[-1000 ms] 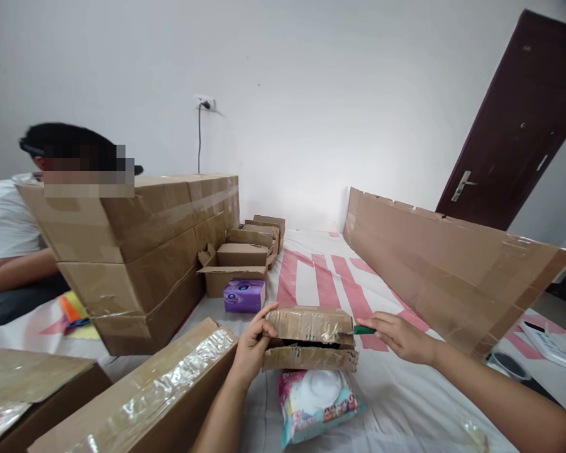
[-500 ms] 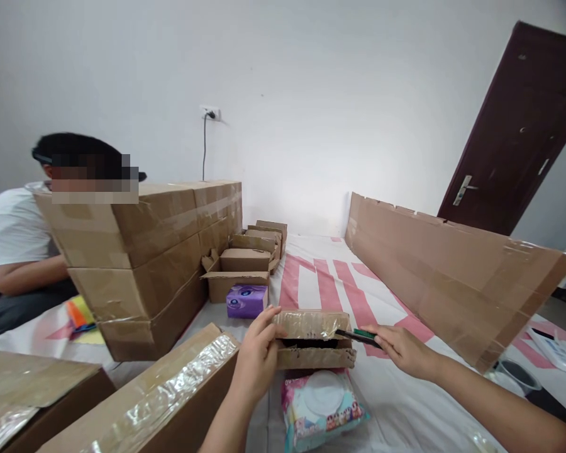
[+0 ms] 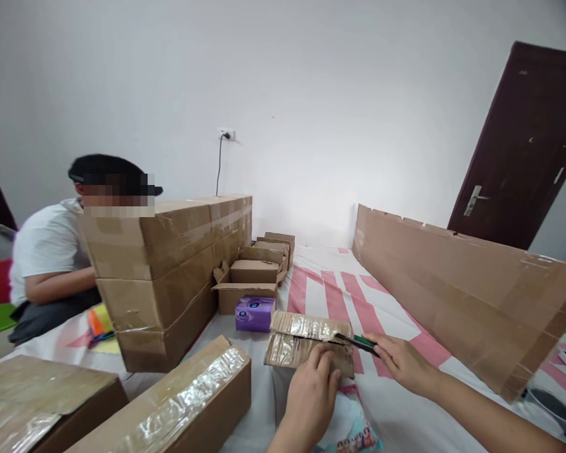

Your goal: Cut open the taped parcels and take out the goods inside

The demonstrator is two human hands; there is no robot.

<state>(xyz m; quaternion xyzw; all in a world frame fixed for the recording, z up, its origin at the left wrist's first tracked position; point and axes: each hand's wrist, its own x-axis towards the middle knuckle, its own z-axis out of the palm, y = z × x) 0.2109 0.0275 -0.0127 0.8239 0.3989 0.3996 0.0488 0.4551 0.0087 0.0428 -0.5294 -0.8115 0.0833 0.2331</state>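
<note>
A small taped cardboard box (image 3: 311, 325) lies in front of me, its two top flaps nearly meeting along a dark gap. My left hand (image 3: 314, 384) is closed at the near flap, fingers bent over it and pressed together. In my right hand (image 3: 400, 362) is a slim black-and-green tool (image 3: 358, 343), gripped between thumb and fingers; its exact kind is unclear. The tool's dark tip reaches the right end of the gap. Partly hidden behind my left wrist is a pack of wet wipes (image 3: 353, 418).
A purple tissue pack (image 3: 255, 313) and open cardboard boxes (image 3: 248, 296) stand beyond. Stacked cartons (image 3: 183, 270) rise at left, with a person (image 3: 51, 251) behind them. Another long carton (image 3: 179, 402) lies near left. A cardboard panel (image 3: 453, 283) stands at right.
My left hand has moved from the box's left end to its near flap. The flaps are now closer together. My right hand still holds the tool at the gap. The view has shifted slightly.
</note>
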